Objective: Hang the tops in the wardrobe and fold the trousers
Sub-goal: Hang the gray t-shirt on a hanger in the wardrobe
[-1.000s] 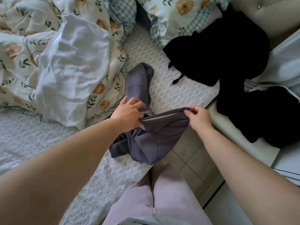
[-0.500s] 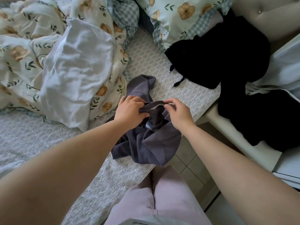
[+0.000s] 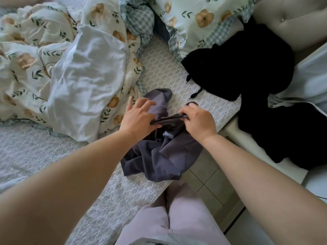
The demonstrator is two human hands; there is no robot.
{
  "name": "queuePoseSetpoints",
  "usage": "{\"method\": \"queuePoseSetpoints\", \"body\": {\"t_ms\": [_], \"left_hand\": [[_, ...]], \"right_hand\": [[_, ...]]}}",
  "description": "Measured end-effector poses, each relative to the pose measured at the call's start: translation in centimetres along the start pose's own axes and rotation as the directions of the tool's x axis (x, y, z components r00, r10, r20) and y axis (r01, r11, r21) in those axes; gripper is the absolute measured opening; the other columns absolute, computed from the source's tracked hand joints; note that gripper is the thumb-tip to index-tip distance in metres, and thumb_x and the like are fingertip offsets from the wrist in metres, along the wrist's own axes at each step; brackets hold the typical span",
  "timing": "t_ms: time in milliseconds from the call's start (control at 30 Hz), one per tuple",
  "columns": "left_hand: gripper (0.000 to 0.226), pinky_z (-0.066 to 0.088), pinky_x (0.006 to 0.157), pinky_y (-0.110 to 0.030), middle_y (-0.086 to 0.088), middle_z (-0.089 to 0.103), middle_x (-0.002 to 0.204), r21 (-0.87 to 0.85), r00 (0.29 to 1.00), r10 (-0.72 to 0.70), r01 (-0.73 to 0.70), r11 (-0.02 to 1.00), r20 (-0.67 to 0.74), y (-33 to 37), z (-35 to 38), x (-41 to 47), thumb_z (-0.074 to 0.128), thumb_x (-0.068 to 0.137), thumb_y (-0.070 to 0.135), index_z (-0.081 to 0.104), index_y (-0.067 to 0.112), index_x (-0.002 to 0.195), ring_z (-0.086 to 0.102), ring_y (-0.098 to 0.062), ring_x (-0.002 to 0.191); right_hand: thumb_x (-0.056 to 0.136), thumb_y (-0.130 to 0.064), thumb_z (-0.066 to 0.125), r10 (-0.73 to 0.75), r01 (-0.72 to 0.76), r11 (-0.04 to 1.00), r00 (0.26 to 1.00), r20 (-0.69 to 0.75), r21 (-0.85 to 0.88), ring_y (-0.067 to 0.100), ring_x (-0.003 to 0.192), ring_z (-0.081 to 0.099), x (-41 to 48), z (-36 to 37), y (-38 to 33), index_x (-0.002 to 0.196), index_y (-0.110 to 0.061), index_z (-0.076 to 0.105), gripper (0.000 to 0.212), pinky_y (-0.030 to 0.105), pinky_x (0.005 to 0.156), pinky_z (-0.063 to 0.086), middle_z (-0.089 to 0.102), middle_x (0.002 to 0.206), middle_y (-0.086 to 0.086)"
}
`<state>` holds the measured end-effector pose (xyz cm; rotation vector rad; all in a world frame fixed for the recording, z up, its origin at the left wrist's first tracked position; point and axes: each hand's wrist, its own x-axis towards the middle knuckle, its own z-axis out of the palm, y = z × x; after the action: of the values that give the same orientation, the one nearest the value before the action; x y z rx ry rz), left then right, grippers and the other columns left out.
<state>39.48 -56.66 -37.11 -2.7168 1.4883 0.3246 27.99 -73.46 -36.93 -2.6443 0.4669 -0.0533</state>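
Dark grey trousers (image 3: 159, 161) lie bunched at the near edge of the bed, partly hanging over it. My left hand (image 3: 137, 117) and my right hand (image 3: 199, 121) each pinch the waistband, which runs as a short band between them. One grey leg end (image 3: 161, 96) sticks out beyond my left hand. A heap of black clothes (image 3: 247, 64) sits at the bed's right corner, and more black cloth (image 3: 283, 135) is draped over the white bed frame.
A flowered duvet (image 3: 44, 59) with a white cloth (image 3: 88, 82) on it fills the left of the bed. A flowered pillow (image 3: 203, 18) lies at the top. The patterned grey sheet (image 3: 53, 156) shows in front. Tiled floor (image 3: 208, 183) lies to the right of my legs.
My hands have come closer together along the waistband and moved further onto the bed. The stretched waistband is now bunched short between them.
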Motion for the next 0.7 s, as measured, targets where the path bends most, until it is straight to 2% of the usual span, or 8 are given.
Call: {"method": "queuePoseSetpoints", "body": {"t_ms": [100,200,300,367,433,500,567,700], "left_hand": [[0.032,0.002,0.117,-0.05,0.009,0.039,0.143,0.005,0.992,-0.078,0.078,0.997,0.097,-1.1,-0.2,-0.5,0.048,0.093,0.048,0.069,0.03,0.11,0.021,-0.018,0.138],[0.031,0.015,0.114,-0.037,0.009,0.045,0.14,-0.213,0.996,-0.089,0.09,0.973,0.013,-1.1,0.0,-0.3,0.053,0.092,0.043,0.064,0.027,0.116,0.031,-0.018,0.133],[0.072,0.019,0.113,-0.036,0.008,0.039,0.146,-0.332,0.998,-0.017,0.034,0.943,0.054,0.7,-0.3,0.8,0.065,0.077,0.058,0.042,0.029,0.139,0.028,-0.018,0.137],[0.083,0.02,0.114,-0.039,0.006,0.039,0.146,-0.35,0.99,0.037,0.013,0.937,0.135,2.0,-0.4,1.5,0.067,0.072,0.062,0.038,0.028,0.142,0.027,-0.019,0.138],[0.058,0.03,0.105,-0.038,0.003,0.054,0.13,-0.402,0.98,0.057,0.026,0.915,0.193,2.7,0.0,2.0,0.068,0.077,0.054,0.054,0.026,0.127,0.04,-0.023,0.129],[0.019,0.042,0.078,-0.034,0.001,0.061,0.093,-0.553,0.969,-0.028,0.165,0.817,0.247,2.7,-0.2,2.1,0.066,0.084,0.041,0.057,0.026,0.09,0.056,-0.024,0.096],[0.026,0.037,0.06,-0.029,0.003,0.051,0.074,-0.647,0.947,-0.12,0.293,0.704,0.298,2.6,-1.1,2.3,0.063,0.088,0.036,0.045,0.023,0.073,0.051,-0.019,0.074],[0.029,0.037,0.062,-0.026,0.001,0.052,0.078,-0.646,0.918,-0.121,0.354,0.676,0.377,3.0,-3.9,2.8,0.056,0.091,0.044,0.052,0.016,0.086,0.049,-0.017,0.074]], "right_hand": [[0.084,-0.008,0.059,0.172,-0.171,0.985,0.98,-0.099,0.026,0.036,0.083,0.059,0.1,-1.3,2.1,0.097,-0.013,0.066,0.016,0.038,0.066,0.044,0.062,0.097,0.01],[0.084,-0.007,0.06,0.143,-0.143,0.99,0.989,-0.046,0.011,0.034,0.083,0.058,0.0,-1.5,2.8,0.098,-0.013,0.067,0.016,0.037,0.068,0.045,0.061,0.095,0.008],[0.082,-0.007,0.062,0.088,-0.087,0.996,0.996,-0.029,0.024,0.034,0.079,0.058,0.1,-1.2,2.1,0.095,-0.012,0.067,0.015,0.039,0.066,0.047,0.061,0.092,0.009],[0.082,-0.007,0.062,0.073,-0.07,0.996,0.997,-0.037,0.059,0.034,0.08,0.059,0.3,-1.0,1.5,0.095,-0.013,0.067,0.015,0.041,0.068,0.048,0.061,0.092,0.009],[0.081,-0.008,0.063,0.066,-0.062,0.994,0.997,-0.039,0.093,0.033,0.082,0.059,0.3,-1.1,1.1,0.095,-0.013,0.068,0.015,0.042,0.07,0.049,0.062,0.093,0.008],[0.082,-0.01,0.065,0.082,-0.076,0.989,0.996,-0.047,0.125,0.031,0.082,0.06,0.3,-1.4,1.2,0.094,-0.013,0.068,0.013,0.04,0.071,0.049,0.063,0.093,0.007],[0.083,-0.015,0.067,0.099,-0.092,0.984,0.994,-0.041,0.15,0.028,0.083,0.06,0.2,-1.9,1.4,0.095,-0.014,0.068,0.012,0.038,0.072,0.049,0.063,0.092,0.004],[0.085,-0.02,0.067,0.128,-0.126,0.977,0.992,-0.001,0.172,0.023,0.09,0.06,0.0,-2.9,1.5,0.099,-0.014,0.067,0.015,0.031,0.075,0.045,0.065,0.097,0.002]]}}
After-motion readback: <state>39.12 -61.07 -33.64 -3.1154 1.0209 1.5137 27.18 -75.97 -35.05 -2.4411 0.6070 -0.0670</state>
